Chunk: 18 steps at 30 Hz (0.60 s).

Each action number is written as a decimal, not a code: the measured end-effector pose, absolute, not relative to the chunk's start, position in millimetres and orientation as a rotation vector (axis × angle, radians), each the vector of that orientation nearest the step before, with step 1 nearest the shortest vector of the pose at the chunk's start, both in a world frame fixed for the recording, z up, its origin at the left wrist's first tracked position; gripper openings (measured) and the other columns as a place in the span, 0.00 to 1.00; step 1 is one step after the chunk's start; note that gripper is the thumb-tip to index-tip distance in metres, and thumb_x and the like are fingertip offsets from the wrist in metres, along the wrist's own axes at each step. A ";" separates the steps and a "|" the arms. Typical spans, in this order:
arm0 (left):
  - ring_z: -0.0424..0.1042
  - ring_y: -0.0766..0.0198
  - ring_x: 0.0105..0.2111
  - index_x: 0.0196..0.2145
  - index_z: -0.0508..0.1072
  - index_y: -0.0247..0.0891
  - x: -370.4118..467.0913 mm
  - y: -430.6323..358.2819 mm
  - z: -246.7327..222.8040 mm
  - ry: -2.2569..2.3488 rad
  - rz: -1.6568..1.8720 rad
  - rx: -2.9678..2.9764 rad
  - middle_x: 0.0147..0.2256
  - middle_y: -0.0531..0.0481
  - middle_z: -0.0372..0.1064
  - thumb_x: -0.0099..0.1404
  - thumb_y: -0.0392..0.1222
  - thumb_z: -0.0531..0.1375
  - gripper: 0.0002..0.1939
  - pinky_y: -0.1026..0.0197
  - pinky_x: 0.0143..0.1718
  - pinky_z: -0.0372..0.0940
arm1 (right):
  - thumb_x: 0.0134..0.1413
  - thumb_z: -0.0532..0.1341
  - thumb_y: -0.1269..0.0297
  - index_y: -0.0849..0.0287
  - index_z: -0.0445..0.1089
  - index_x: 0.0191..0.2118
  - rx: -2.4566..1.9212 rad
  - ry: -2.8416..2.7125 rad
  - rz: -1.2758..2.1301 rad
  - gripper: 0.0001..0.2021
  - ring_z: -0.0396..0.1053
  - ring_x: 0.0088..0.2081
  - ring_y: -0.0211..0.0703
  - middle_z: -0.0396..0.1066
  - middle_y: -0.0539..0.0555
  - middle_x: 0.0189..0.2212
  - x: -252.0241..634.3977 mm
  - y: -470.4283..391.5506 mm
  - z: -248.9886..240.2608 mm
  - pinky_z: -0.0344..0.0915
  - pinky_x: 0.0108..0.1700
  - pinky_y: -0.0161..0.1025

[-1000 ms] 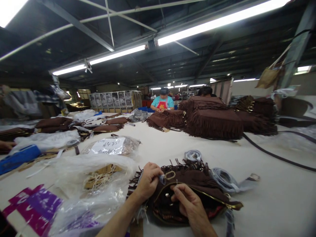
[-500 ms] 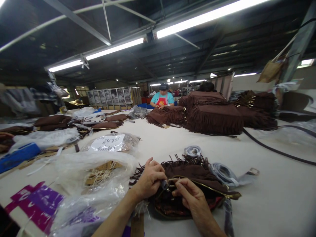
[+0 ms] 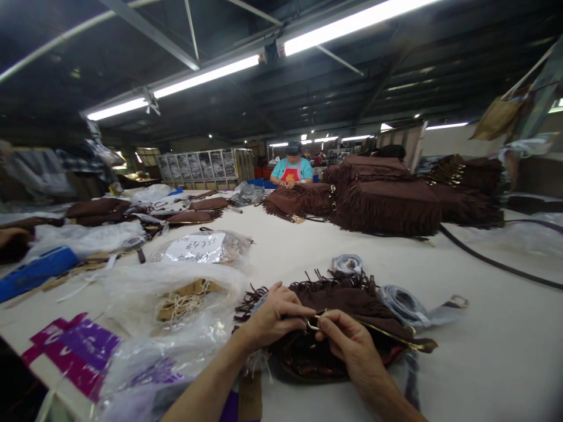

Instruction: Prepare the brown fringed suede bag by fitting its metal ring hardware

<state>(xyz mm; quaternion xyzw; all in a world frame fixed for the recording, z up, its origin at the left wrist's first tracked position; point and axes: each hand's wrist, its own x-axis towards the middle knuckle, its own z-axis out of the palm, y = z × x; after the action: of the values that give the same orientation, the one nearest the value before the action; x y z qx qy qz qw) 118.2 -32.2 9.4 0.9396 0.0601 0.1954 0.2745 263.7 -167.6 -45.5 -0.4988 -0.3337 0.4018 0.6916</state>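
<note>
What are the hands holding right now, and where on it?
Both hands, left hand and right hand, pinch the gold ring at the brown fringed bag's open top edge.

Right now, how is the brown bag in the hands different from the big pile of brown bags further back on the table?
The brown bag lies alone, close by, between the left hand and right hand; the pile of bags sits untouched farther back. The near bag gapes open, showing its inside; the piled ones are stacked flat. Both are brown with fringe and rest on the same white table.
</note>
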 end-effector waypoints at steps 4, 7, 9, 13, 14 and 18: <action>0.65 0.61 0.42 0.37 0.78 0.44 115.6 -18.5 3.5 0.185 0.550 2.559 0.35 0.51 0.71 0.67 0.41 0.59 0.07 0.50 0.60 0.42 | 0.42 0.71 0.46 0.60 0.68 0.30 -1.082 -0.709 0.897 0.22 0.48 0.19 0.28 0.67 0.50 0.21 263.8 -170.4 -42.1 0.38 0.21 0.29; 0.64 0.61 0.44 0.33 0.76 0.41 114.4 -17.2 4.2 0.210 0.524 2.603 0.36 0.51 0.71 0.65 0.39 0.60 0.04 0.50 0.60 0.42 | 0.42 0.72 0.46 0.60 0.67 0.29 -1.064 -0.681 0.884 0.23 0.46 0.19 0.27 0.66 0.49 0.20 264.7 -170.7 -39.7 0.36 0.21 0.29; 0.64 0.61 0.46 0.35 0.74 0.41 115.4 -21.1 5.2 0.223 0.505 2.618 0.37 0.52 0.70 0.64 0.39 0.61 0.02 0.49 0.62 0.39 | 0.41 0.72 0.45 0.60 0.66 0.28 -1.060 -0.693 0.902 0.24 0.46 0.18 0.27 0.65 0.48 0.20 266.2 -169.6 -38.7 0.36 0.20 0.29; 0.65 0.61 0.43 0.37 0.74 0.41 120.1 -29.0 4.6 0.235 0.539 2.683 0.35 0.52 0.70 0.66 0.37 0.59 0.04 0.49 0.60 0.44 | 0.42 0.71 0.44 0.59 0.65 0.28 -1.050 -0.727 0.915 0.23 0.46 0.19 0.27 0.65 0.48 0.22 268.9 -169.0 -37.9 0.36 0.20 0.30; 0.65 0.61 0.41 0.36 0.74 0.40 121.1 -29.4 3.8 0.258 0.576 2.703 0.34 0.51 0.70 0.66 0.37 0.58 0.05 0.51 0.58 0.48 | 0.42 0.71 0.44 0.59 0.66 0.29 -1.052 -0.728 0.914 0.23 0.45 0.19 0.27 0.67 0.49 0.24 268.8 -169.8 -38.0 0.37 0.20 0.30; 0.64 0.61 0.38 0.33 0.74 0.38 122.5 -26.8 1.1 0.408 0.788 2.728 0.31 0.49 0.69 0.65 0.33 0.56 0.07 0.52 0.52 0.54 | 0.43 0.69 0.41 0.60 0.66 0.28 -1.132 -0.805 0.939 0.25 0.41 0.19 0.26 0.67 0.50 0.31 263.9 -175.9 -37.6 0.35 0.21 0.31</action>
<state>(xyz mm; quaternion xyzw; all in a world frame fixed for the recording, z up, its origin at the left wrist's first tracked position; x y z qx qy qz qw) 122.5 -26.8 1.1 0.9421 0.1411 0.2720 0.1360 263.9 -175.9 -37.6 -0.5019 -0.3571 0.4162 0.6688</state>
